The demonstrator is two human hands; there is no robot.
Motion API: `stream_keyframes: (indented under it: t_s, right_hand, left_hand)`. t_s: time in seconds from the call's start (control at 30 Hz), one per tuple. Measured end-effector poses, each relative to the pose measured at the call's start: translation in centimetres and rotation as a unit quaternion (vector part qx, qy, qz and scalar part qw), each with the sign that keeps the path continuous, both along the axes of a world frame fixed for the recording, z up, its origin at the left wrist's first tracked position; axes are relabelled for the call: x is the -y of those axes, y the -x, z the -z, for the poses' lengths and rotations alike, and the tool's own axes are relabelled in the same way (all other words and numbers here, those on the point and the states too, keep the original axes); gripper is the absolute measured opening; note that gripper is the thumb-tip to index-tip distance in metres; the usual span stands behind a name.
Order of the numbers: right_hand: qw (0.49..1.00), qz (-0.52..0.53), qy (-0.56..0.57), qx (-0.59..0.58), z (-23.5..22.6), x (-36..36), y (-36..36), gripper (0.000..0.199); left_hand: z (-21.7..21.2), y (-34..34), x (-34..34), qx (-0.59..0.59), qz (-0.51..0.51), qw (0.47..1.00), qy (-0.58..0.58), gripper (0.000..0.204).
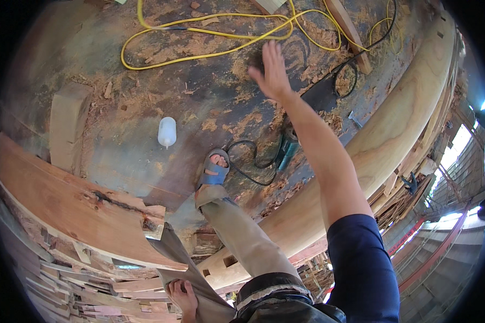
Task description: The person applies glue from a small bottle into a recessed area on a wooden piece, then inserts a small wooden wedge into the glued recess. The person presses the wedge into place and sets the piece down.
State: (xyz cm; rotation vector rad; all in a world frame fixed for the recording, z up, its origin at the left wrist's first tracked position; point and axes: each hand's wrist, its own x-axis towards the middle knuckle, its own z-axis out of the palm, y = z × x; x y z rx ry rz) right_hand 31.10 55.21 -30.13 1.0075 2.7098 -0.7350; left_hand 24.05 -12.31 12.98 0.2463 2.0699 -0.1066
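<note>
My right hand reaches forward over the floor, palm down with fingers stretched out and nothing in it. Its fingertips come close to a looped yellow cable. Beneath the right forearm lies a teal power tool with a black cord, partly covered by the arm, so its exact kind does not show. My left hand rests with curled fingers against my bent trouser leg; its palm is hidden. A white plastic bottle with a narrow tip lies on the floor, left of my sandalled foot.
A long, smooth curved timber runs along my right side and under my leg. At left lie a reddish plank and a wood block. A wooden bar lies ahead. Wood chips litter the dark floor.
</note>
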Motion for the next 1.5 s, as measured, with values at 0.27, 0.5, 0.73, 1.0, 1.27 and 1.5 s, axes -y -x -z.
stream_keyframes:
  t_s: [0.27, 0.5, 0.73, 1.0, 1.27, 1.5]
  right_hand:
    - [0.987, 0.114, -0.035, 0.11, -2.8, 13.5, -9.2, 0.122]
    - [0.995, 0.077, -0.051, 0.046, -0.3, 16.2, 1.8, 0.11]
    - [0.982, -0.042, -0.135, -0.127, 0.9, 10.0, 16.1, 0.087]
    - [0.972, -0.223, -0.074, 0.008, -1.9, 10.1, 10.3, 0.055]
    - [0.98, 0.005, 0.073, 0.186, -3.5, 14.2, -3.7, 0.006]
    - [0.975, 0.043, 0.147, 0.158, -11.3, 23.5, -7.6, 0.015]
  left_hand:
    - [-0.1, 0.8, -0.9, 0.011, -0.008, 0.999, 0.04, 0.03]
    - [-0.1, 1.0, -0.6, 0.015, 0.023, 0.998, 0.055, 0.028]
    - [0.1, 0.8, -1.1, -0.033, -0.006, 0.999, 0.025, 0.027]
    - [-1.6, -0.1, -2.5, -0.035, -0.056, 0.996, 0.061, 0.026]
    - [-1.7, -0.9, 0.2, -0.04, -0.123, 0.991, 0.026, 0.026]
    - [-1.9, -0.7, 3.6, -0.037, -0.162, 0.986, -0.014, 0.027]
